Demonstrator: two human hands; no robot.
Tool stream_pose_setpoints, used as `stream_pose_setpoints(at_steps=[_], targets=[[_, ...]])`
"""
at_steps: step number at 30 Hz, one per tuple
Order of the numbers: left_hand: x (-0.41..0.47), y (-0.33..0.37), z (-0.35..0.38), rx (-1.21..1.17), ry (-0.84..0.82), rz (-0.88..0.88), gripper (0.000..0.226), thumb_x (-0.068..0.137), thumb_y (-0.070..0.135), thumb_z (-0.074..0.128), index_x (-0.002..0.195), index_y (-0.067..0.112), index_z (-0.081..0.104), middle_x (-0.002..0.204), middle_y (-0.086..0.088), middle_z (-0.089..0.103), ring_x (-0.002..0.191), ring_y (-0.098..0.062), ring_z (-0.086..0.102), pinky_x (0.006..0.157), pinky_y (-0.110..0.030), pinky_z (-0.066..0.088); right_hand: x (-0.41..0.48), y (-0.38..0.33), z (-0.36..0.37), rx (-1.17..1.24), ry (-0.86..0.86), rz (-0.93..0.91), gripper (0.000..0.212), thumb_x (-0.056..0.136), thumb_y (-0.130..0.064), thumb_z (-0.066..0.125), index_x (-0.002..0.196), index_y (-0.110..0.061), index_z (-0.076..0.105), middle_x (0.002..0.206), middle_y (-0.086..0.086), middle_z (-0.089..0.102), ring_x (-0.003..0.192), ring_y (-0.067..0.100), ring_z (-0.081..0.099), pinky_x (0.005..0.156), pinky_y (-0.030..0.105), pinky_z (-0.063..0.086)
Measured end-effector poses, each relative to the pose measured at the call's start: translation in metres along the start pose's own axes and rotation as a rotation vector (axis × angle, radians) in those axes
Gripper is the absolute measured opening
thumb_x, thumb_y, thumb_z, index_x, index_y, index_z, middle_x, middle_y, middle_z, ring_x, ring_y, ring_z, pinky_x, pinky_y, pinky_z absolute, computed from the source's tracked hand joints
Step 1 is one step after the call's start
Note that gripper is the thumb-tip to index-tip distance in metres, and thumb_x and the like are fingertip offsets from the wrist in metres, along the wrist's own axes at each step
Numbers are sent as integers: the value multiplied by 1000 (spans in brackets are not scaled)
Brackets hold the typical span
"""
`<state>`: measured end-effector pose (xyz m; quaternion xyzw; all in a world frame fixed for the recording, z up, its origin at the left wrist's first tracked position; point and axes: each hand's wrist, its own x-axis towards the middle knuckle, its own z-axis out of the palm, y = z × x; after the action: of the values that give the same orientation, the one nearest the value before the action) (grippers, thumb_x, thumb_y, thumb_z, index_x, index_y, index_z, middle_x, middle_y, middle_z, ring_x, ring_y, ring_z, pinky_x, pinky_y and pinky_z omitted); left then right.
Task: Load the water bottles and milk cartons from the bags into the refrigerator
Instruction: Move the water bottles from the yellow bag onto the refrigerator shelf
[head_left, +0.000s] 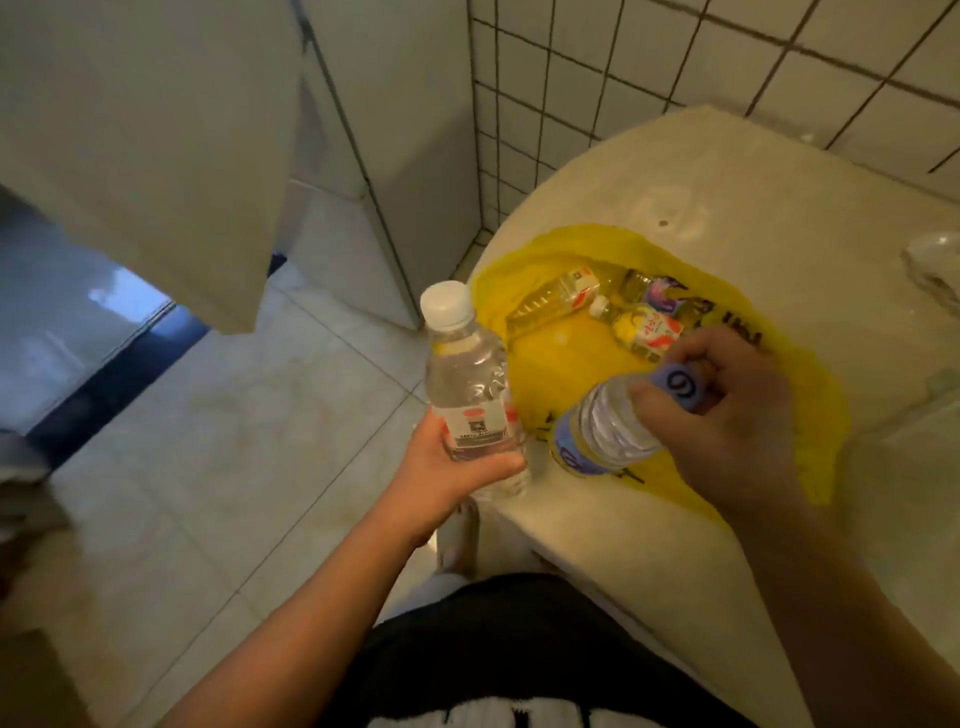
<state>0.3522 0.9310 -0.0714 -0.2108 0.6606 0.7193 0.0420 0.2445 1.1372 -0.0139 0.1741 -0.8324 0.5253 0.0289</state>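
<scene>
Over the table (727, 171) edge, 5 bottles in view, 2 of them in hand. L hand (457, 467) wraps the lower body of the white-cap bottle (467, 379), upright, held out past the table above the floor (234, 415). R hand (737, 415) grips the purple-cap bottle (602, 431) at the neck, tilted, base low over the front of the yellow bag (550, 364); touching it or not, can't tell. 1 bag, lying open on the table. Inside, 3 bottles on their sides, close together at the back: left red-label bottle (558, 296), mid red-label bottle (644, 327) w/ white cap, purple-label bottle (662, 291).
</scene>
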Motion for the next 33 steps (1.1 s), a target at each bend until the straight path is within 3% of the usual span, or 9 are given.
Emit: stream_pose_setpoints(at_steps=[4,8,11,14,17,20,25,30,33], targets=[[-33,-9,-34,44,144,-13,55,65,17,84,115,7,64,103,-7,74,99,-22,71,81,-27,56,-10,-21,38,58,-185,-85,30,70,-38,66,72,-14,50,58,-1,46,46,6,38,45,11,27],[-63,-20,-73,92,258,-18,43,74,4,81,113,11,63,99,0,74,95,-15,71,78,-24,56,-21,-49,83,114,-357,-141,27,70,-32,68,72,-12,50,57,-13,50,44,2,42,45,5,28],[-85,-25,-111,134,321,24,58,67,25,85,117,11,59,100,1,72,94,-14,70,78,-25,57,-35,-75,122,120,-452,-171,24,69,-24,73,74,-17,50,59,-21,54,47,1,51,44,4,32],[-111,-32,-155,127,352,56,67,62,38,82,119,14,57,103,2,71,96,-14,70,81,-28,58,-52,-103,170,125,-537,-222,25,69,-23,75,74,-19,51,62,-18,56,50,3,54,45,5,34],[-141,-42,-210,111,400,78,70,63,36,84,123,18,54,106,10,69,99,-9,68,80,-21,55,-74,-132,227,148,-596,-254,27,71,-22,78,74,-19,52,62,-12,55,50,6,54,46,9,36],[-175,-57,-279,123,461,84,66,69,20,87,125,19,53,108,6,70,101,-11,68,83,-27,56,-100,-168,292,149,-634,-249,29,72,-12,80,73,-17,52,64,-5,55,50,7,52,45,13,39],[-236,-76,-378,99,636,95,71,58,41,84,122,28,54,109,8,70,101,-11,69,86,-31,58,-134,-230,393,154,-709,-269,29,72,-16,80,71,-17,51,60,-13,52,49,3,47,46,10,34],[-273,-84,-443,42,786,99,77,56,39,85,125,25,54,111,6,70,100,-12,69,85,-30,58,-145,-283,461,197,-762,-306,27,73,-20,79,73,-16,52,63,-7,52,50,4,45,47,13,36],[-274,-87,-473,-8,846,86,73,59,34,87,124,19,56,109,0,71,99,-17,70,87,-39,59,-141,-305,497,193,-787,-306,25,72,-25,76,73,-21,51,60,-8,51,52,4,48,48,14,40]])
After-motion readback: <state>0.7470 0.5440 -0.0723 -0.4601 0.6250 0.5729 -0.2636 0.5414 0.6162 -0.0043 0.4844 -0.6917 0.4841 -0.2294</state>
